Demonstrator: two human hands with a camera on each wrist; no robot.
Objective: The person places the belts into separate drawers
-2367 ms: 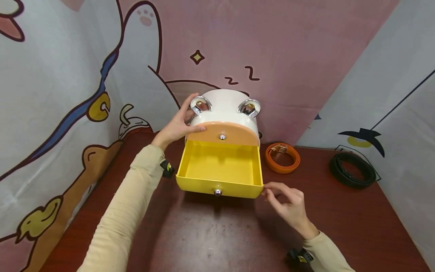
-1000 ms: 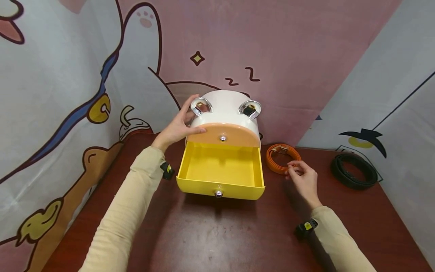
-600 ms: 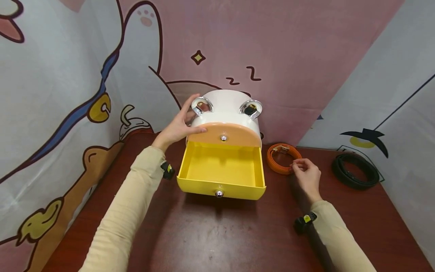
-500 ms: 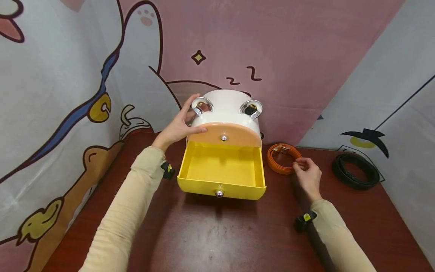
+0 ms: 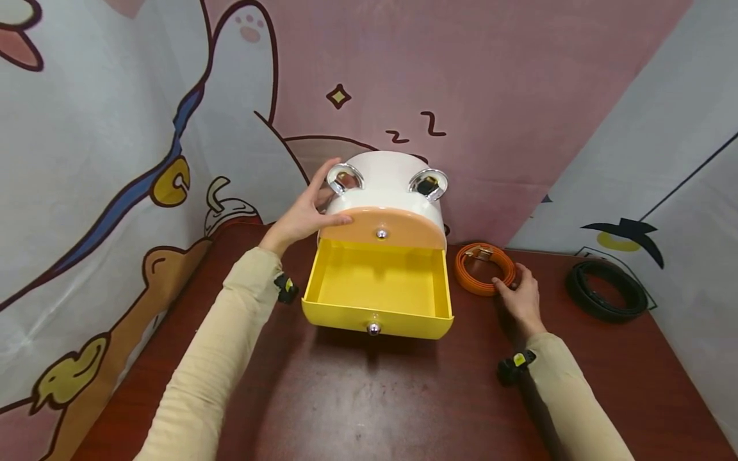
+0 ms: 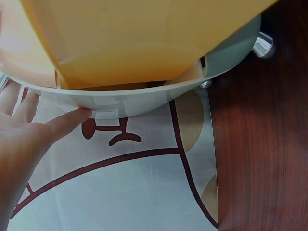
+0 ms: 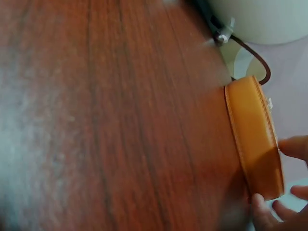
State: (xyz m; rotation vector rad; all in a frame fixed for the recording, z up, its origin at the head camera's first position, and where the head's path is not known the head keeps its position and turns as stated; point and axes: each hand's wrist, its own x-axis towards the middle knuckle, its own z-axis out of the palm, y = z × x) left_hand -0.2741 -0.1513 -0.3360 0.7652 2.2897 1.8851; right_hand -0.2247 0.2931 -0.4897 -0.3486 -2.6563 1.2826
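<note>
A white storage box with silver round eyes stands near the back of the table, its yellow drawer pulled out and bare inside. My left hand rests on the box's left side, thumb across the peach upper drawer front, fingers fairly straight along the side. In the left wrist view a fingertip touches the box wall. To the right of the box lies a coiled orange belt. My right hand holds its right edge, thumb over the upper rim and fingers at the outer side.
A coiled black belt lies farther right. The table is dark red wood. Behind and beside it hang cartoon-printed cloths. A small black device is strapped at the right wrist, another at the left.
My right hand has left the drawer's right corner, moved to the orange belt, and spread its thumb and fingers over the belt's edge. My left hand stays on the box.
</note>
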